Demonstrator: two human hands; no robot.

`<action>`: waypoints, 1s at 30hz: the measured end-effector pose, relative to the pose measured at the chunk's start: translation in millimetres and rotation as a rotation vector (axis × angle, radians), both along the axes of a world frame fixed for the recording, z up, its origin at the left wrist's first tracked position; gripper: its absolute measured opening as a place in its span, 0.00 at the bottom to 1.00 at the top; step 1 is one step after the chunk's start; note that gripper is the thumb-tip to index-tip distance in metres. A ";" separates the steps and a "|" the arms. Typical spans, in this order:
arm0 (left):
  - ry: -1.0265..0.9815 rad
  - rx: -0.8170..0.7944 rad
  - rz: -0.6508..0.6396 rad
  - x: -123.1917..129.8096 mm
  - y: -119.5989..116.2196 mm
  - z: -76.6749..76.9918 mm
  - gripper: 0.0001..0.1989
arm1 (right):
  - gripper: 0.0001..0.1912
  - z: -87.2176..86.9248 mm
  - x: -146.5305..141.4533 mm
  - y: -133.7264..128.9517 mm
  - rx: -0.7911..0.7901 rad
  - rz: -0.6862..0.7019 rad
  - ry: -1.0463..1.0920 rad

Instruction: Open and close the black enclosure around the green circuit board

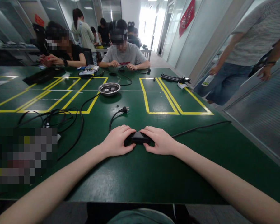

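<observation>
Between my two hands, on the green table [140,177], is a black power adapter [138,137]. My left hand [119,140] grips its left end, thumb on the near side and fingers on the far side. Around the right end, my right hand [159,140] is closed in the same way. A cable with a black plug [124,109] curves out from behind my left hand, its pins pointing right. Another thin black cable [200,127] runs from beside my right hand toward the table's right edge.
A steel bowl [109,85] with small metal parts stands beyond the plug. Tangled black cables [58,116] lie at left, near a blurred-out area. Yellow tape outlines [163,113] mark the table. A black tripod-like object [175,78] lies far right. People sit opposite; one stands at right.
</observation>
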State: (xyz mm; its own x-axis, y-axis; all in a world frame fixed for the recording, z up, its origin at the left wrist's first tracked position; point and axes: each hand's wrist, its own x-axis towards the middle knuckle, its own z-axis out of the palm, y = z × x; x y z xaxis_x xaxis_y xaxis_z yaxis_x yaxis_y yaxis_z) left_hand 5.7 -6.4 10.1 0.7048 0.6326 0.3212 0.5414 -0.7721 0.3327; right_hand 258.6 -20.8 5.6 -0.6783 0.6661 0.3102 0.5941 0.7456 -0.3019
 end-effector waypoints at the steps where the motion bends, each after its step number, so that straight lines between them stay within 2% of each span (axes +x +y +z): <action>1: 0.022 0.006 0.002 1.2 0.1 -0.6 0.19 | 0.20 1.2 -0.1 -0.1 -0.017 0.003 -0.012; 6: 0.107 0.035 0.001 4.6 0.9 -3.2 0.14 | 0.19 5.9 0.5 0.5 -0.089 0.039 -0.041; 10: 0.147 0.063 -0.027 3.9 1.4 -2.5 0.12 | 0.14 4.0 1.0 3.7 -0.094 0.040 -0.074; 17: 0.155 0.100 -0.075 2.5 1.1 -0.2 0.15 | 0.12 5.5 3.4 3.9 -0.069 0.062 -0.099; 24: 0.135 0.107 -0.084 2.8 -0.2 0.8 0.16 | 0.14 5.2 2.5 0.4 0.160 0.105 -0.042; 30: 0.116 0.183 -0.091 3.4 -1.9 0.8 0.17 | 0.15 5.0 2.6 -2.3 0.253 0.103 -0.058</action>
